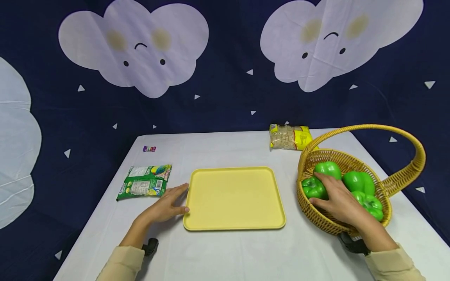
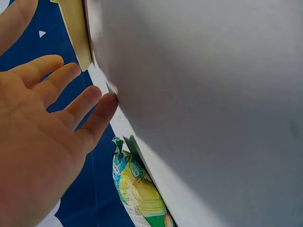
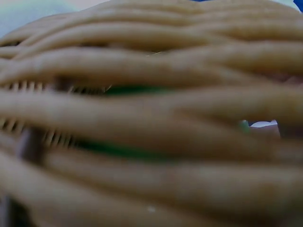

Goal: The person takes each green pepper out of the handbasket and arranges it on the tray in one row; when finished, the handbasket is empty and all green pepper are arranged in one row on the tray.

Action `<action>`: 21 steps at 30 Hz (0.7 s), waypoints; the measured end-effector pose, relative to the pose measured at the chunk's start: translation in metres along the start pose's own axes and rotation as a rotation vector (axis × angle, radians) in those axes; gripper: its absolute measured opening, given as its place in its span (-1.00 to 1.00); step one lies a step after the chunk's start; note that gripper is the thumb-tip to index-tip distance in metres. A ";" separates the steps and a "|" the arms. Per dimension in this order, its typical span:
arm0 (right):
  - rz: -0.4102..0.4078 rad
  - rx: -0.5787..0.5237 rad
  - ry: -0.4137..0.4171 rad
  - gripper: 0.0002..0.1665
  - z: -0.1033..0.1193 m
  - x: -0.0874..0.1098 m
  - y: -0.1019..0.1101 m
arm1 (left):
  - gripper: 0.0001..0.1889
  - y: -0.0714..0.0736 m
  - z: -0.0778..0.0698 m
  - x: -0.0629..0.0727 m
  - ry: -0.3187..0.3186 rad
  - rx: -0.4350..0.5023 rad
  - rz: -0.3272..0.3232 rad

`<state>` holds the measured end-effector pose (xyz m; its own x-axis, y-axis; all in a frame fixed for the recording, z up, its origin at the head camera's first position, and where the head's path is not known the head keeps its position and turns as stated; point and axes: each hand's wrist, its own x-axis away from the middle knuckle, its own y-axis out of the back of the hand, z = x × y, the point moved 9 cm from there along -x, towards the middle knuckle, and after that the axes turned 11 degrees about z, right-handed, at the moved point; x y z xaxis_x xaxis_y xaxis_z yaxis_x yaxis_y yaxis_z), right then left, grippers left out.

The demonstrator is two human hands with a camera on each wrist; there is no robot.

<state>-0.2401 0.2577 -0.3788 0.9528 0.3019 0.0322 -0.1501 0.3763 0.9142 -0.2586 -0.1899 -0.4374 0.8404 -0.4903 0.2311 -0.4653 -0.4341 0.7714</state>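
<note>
My left hand (image 1: pixel 168 205) rests at the left edge of the yellow tray (image 1: pixel 233 199), thumb and fingertips right at the rim. In the left wrist view its fingers (image 2: pixel 66 78) are spread and fairly straight. On the right, my right hand (image 1: pixel 339 199) reaches into the wicker basket (image 1: pixel 318 222). Its thumb and fingers go round the leftmost green bell pepper (image 1: pixel 313 188), and part of that pepper is hidden by the hand. Several more green bell peppers (image 1: pixel 358 182) lie about it in the basket. Basket weave (image 3: pixel 142 111) blocks the right wrist view of the fingers.
A green snack packet (image 1: pixel 145 181) lies left of the tray, with a small purple wrapped sweet (image 1: pixel 149 148) behind it. A yellow-labelled clear bag (image 1: pixel 290 137) stands at the back, beside the basket. The basket's tall handle (image 1: pixel 365 127) arches above the peppers.
</note>
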 end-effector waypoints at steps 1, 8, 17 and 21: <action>0.000 0.001 -0.001 -0.03 0.000 0.000 0.000 | -0.15 0.000 0.000 0.000 -0.003 -0.006 0.007; 0.000 -0.001 0.000 -0.04 -0.002 -0.001 -0.002 | -0.14 -0.001 0.007 -0.001 0.016 -0.004 0.039; -0.010 -0.003 -0.004 -0.03 -0.005 -0.001 -0.003 | -0.10 -0.003 0.010 -0.005 0.030 0.019 0.085; -0.008 -0.017 -0.003 -0.03 -0.005 -0.002 -0.003 | -0.10 -0.004 0.010 -0.005 0.041 0.019 0.095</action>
<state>-0.2424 0.2602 -0.3838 0.9549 0.2958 0.0259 -0.1465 0.3936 0.9076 -0.2635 -0.1928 -0.4475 0.8026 -0.4985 0.3276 -0.5486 -0.4011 0.7337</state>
